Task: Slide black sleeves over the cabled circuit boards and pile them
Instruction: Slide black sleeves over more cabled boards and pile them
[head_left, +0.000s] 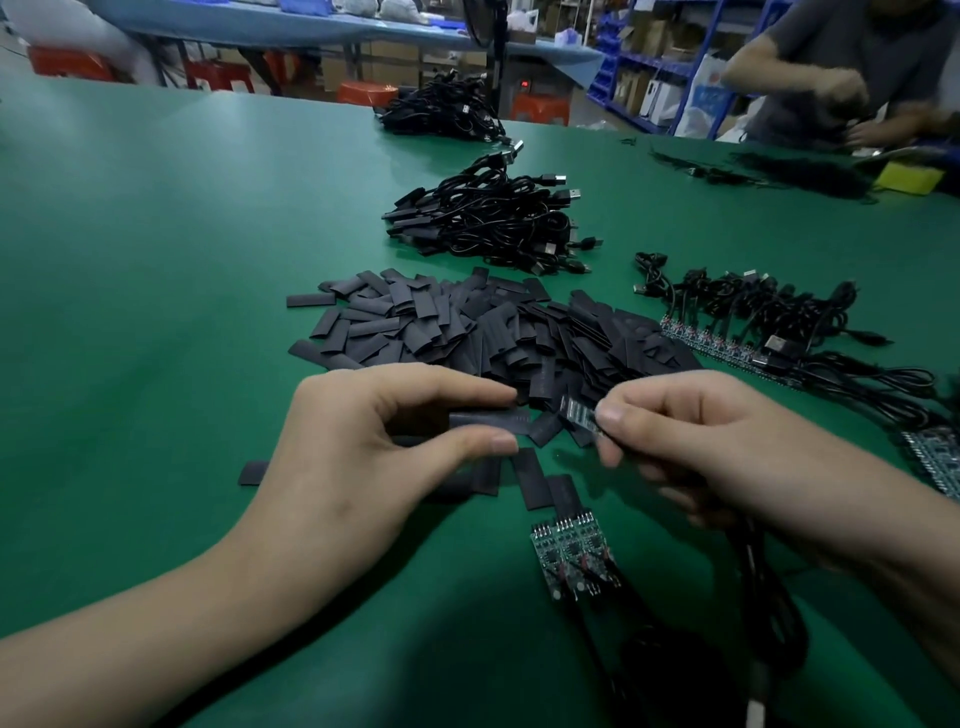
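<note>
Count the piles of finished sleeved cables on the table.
2: a near pile just beyond the loose sleeves, and a far pile farther back. The dark heap near the other person is too blurred to tell.

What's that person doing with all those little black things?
The left hand pinches one black sleeve, and the right hand holds a cabled circuit board up to its end, not yet inside. Loose sleeves lie heaped behind the hands, bare boards wait nearer, and sleeved cables are piled farther back on the green table.
</note>
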